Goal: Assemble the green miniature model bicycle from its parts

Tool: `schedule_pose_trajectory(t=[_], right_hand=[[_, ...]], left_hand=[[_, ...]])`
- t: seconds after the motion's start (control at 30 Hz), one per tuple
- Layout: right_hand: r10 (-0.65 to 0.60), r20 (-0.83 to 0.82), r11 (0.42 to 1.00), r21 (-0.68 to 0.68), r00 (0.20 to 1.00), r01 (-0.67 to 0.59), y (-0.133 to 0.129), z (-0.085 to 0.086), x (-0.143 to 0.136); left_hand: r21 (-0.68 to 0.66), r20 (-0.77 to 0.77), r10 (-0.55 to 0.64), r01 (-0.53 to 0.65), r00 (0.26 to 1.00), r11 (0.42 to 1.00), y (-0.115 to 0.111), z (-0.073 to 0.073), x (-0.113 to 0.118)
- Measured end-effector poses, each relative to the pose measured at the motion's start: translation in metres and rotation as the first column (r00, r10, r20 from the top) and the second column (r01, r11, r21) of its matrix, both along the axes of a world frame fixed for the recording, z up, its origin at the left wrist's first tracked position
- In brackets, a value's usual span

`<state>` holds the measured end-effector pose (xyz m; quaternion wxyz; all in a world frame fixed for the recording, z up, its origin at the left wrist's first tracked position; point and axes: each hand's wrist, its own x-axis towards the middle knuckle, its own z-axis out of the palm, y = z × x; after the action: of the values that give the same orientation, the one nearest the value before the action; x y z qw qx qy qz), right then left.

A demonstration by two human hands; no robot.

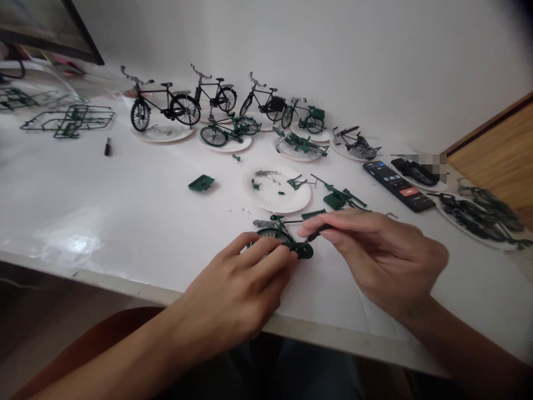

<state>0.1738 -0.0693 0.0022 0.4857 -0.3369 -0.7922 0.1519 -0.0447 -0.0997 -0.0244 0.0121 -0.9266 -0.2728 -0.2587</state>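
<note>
My left hand (245,278) is closed around the rear part of a small green model bicycle (283,230) near the table's front edge. The saddle, rear rack and chain guard show past the fingers; much of the rear wheel is hidden. Between the thumb and fingers of my right hand (375,250) is a small black screwdriver (318,232), its thin shaft angled down to the bicycle frame beside the chain guard. Just behind the bicycle lies a white paper plate (277,203) with small green and silver parts on it.
Finished-looking model bicycles, such as a black one (166,105), stand on plates along the back. A phone (398,186) lies at the right. Green part frames (69,121), another black tool (107,147) and a green tray-like part (201,183) lie to the left.
</note>
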Motion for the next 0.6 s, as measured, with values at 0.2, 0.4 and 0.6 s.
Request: schedule_pose_trajectory(t=[0.2, 0.4, 0.6], right_hand=[[-0.04, 0.028, 0.997, 0.067, 0.999, 0.038, -0.0004, -0.0032, 0.0002], [0.003, 0.103, 0.999, 0.052, 0.995, -0.009, -0.003, -0.0005, -0.0042], [0.006, 0.077, 0.998, 0.068, 0.997, -0.012, -0.0009, -0.0035, -0.0063]], left_hand=[[0.004, 0.005, -0.01, 0.01, 1.0, 1.0, -0.0006, -0.0003, -0.0001], [-0.011, 0.002, -0.002, 0.002, 1.0, 1.0, 0.0005, -0.0001, 0.0002], [-0.007, -0.001, -0.003, 0.003, 1.0, 1.0, 0.0001, -0.0001, 0.0]])
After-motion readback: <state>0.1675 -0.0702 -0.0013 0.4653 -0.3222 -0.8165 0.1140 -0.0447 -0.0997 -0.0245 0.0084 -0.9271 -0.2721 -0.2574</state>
